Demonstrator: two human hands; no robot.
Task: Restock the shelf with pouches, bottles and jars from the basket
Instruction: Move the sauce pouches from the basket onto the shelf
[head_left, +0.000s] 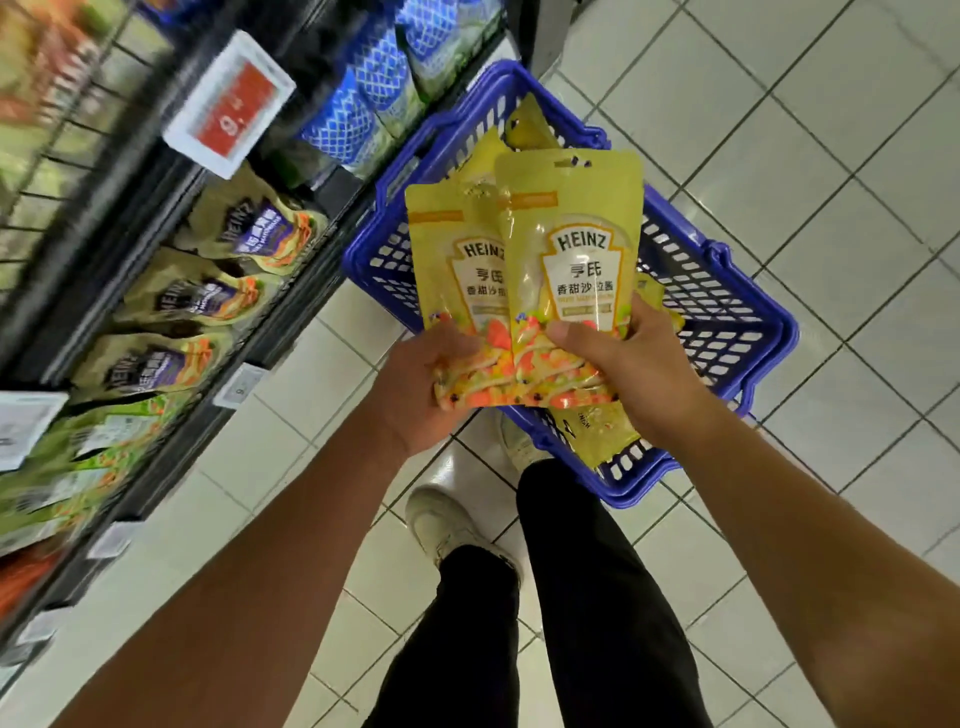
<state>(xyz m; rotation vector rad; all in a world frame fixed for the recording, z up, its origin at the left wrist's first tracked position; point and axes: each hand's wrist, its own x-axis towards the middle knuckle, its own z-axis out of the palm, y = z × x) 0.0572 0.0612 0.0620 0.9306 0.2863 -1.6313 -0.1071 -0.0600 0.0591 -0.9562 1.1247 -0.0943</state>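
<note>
Above a blue basket (727, 312) on a tiled shop floor (831, 156), I see two yellow Heinz pouches held up side by side through the head camera. The left hand (415, 384) grips the left pouch (452, 270) by its bottom edge, thumb across the printed front and fingers curled underneath. The right hand (634, 379) pinches the right pouch (576, 249) the same way, thumb pressed flat on the front (the fingers are hidden behind it). The right pouch overlaps the left one along their shared edge, and both stand roughly upright with the hang holes at the top.

More yellow spare pouches (597, 431) lie in the basket beneath the hands, one corner poking over the near rim and another tip showing at the far end.

To the left runs the shelf (156, 218), blurred at this angle, with a row of shelved pouches (249, 228) bearing the same brand name and leaning back in their slots. A red and white price tag (228, 104) sits on the rail above them, and blue-and-white packs (363, 104) fill the section further along.

Below the forearms, black trousers (597, 597) and pale shoes (441, 519) stand just beside the basket.
</note>
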